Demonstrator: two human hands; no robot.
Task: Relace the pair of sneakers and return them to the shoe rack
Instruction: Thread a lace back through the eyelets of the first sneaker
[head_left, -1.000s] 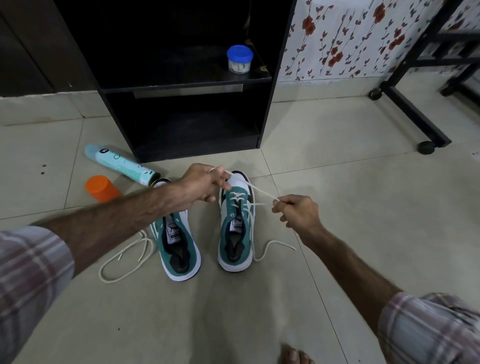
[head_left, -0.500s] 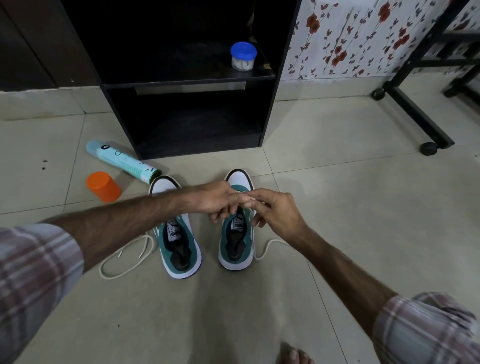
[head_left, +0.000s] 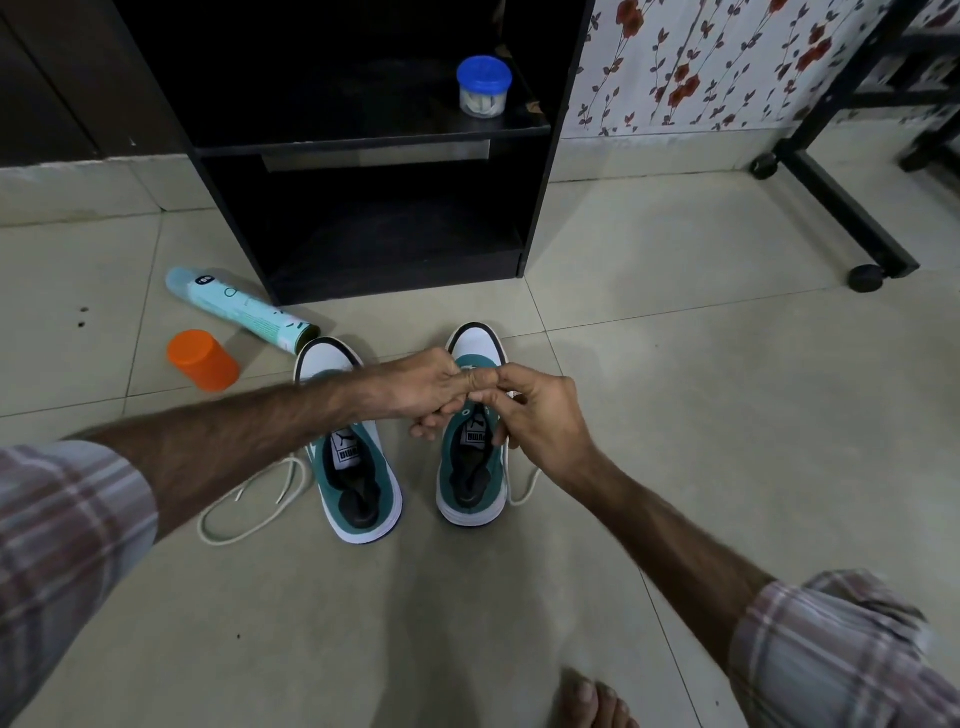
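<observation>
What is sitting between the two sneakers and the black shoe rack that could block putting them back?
Nothing visible. The left sneaker and right sneaker point toward the shoe rack, with bare floor between. The spray can and orange cap lie off to the left. A blue-lidded jar occupies the upper shelf's right end.

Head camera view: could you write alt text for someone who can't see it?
Two hands, left hand and right hand, meet over the right sneaker on a tiled floor, working its lace. The left sneaker sits beside it, a loose lace on the floor alongside.
</observation>
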